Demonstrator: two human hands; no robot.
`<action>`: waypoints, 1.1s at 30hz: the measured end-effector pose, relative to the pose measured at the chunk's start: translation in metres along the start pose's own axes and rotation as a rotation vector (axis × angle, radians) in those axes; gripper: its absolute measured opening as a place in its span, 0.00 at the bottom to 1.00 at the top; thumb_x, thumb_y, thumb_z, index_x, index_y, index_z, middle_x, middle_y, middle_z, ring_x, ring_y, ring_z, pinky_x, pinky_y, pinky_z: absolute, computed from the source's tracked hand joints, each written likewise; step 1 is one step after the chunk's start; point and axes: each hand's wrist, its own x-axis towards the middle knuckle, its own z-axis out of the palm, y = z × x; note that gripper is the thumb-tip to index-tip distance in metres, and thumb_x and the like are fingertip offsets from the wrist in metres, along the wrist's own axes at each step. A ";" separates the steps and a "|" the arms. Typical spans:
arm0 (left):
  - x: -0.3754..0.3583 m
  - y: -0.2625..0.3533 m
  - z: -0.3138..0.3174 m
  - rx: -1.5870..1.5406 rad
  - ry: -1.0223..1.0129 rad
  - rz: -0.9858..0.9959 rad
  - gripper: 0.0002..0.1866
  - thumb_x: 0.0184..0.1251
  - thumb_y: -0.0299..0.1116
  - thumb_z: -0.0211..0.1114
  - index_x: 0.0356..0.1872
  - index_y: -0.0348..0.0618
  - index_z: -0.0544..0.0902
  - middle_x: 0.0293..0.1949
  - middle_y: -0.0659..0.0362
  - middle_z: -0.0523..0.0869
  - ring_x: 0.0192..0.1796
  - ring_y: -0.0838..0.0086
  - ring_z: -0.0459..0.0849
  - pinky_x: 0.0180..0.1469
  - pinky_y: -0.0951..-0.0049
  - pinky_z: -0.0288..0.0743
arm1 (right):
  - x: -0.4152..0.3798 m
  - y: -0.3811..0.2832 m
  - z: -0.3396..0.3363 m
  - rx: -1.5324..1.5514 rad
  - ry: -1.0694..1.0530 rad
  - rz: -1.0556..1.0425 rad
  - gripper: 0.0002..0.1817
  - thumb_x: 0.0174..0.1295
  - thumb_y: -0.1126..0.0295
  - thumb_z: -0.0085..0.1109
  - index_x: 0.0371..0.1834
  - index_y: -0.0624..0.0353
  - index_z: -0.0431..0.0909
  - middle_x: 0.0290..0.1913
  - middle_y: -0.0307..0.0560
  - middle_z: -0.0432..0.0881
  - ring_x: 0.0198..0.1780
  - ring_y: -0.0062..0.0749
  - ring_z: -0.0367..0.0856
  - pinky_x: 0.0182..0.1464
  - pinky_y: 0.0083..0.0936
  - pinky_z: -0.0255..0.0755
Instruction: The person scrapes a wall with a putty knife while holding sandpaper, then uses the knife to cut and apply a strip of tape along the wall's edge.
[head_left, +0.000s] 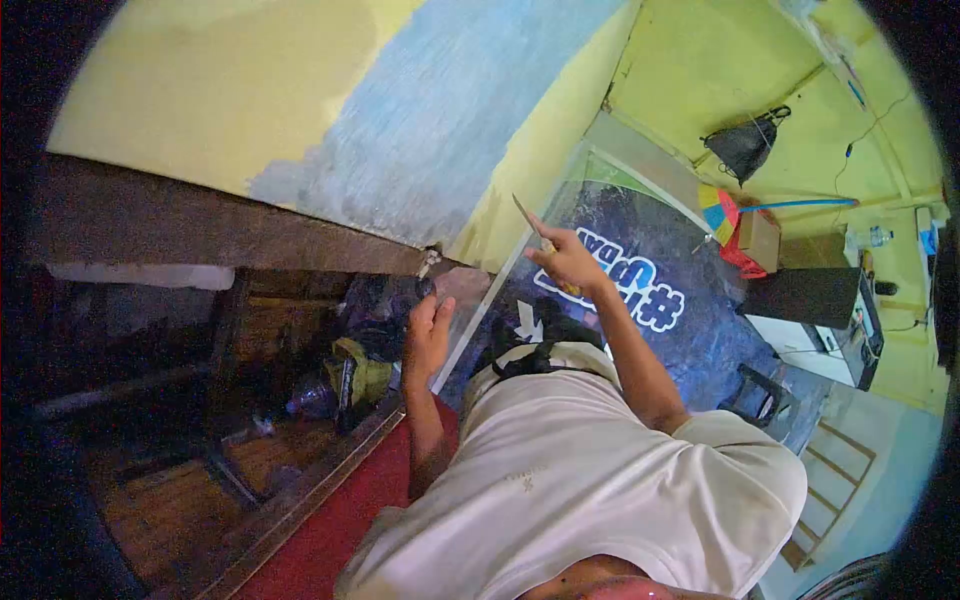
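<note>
My right hand [572,262] is closed around the light handle of a thin-bladed tool [524,214], whose blade points up and left. Just left of centre, my left hand [428,335] is raised with its fingers partly spread and nothing clearly held. Its fingertips are close to the broken end of a dark beam [300,229]. Above both hands is a yellow wall panel [230,80] with a broad grey-blue patch [430,110] across it. The tool's blade is beside the panel's lower right part, apart from the grey-blue patch.
A dark printed banner [640,260] lies beyond my right arm. On the right are a hanging black bag [745,148], a cardboard box [760,240], a dark-topped cabinet [800,297] and a wooden rack [838,470]. A red surface [345,525] and dim clutter are at lower left.
</note>
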 end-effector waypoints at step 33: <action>-0.033 -0.001 0.010 -0.003 -0.104 -0.115 0.17 0.81 0.41 0.57 0.37 0.36 0.77 0.26 0.57 0.74 0.31 0.72 0.69 0.35 0.65 0.67 | 0.012 -0.041 0.011 0.361 0.174 -0.210 0.37 0.68 0.71 0.64 0.81 0.50 0.61 0.16 0.31 0.69 0.11 0.17 0.62 0.14 0.21 0.57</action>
